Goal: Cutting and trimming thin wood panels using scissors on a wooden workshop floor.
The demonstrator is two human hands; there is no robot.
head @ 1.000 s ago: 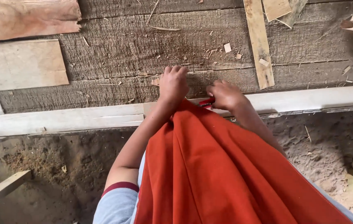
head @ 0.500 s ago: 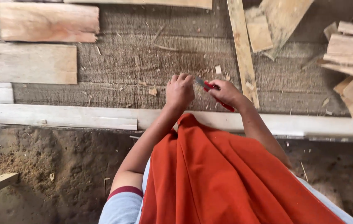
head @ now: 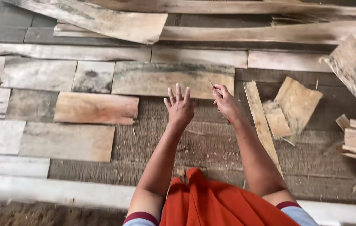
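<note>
On the plank floor: short boards laid edge to edge.
Left hand (head: 179, 109): open, 5 fingers spread flat, likely steadying.
Right hand (head: 226, 102): pinching a thin red pencil (head: 212, 85), tip by the grey board (head: 173, 79).
Loose offcuts (head: 297, 102): right, apart.

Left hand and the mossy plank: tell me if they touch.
Cannot tell. In the head view the left hand has fingers spread, fingertips overlapping the lower edge of the mossy plank, but contact is unclear.
</note>
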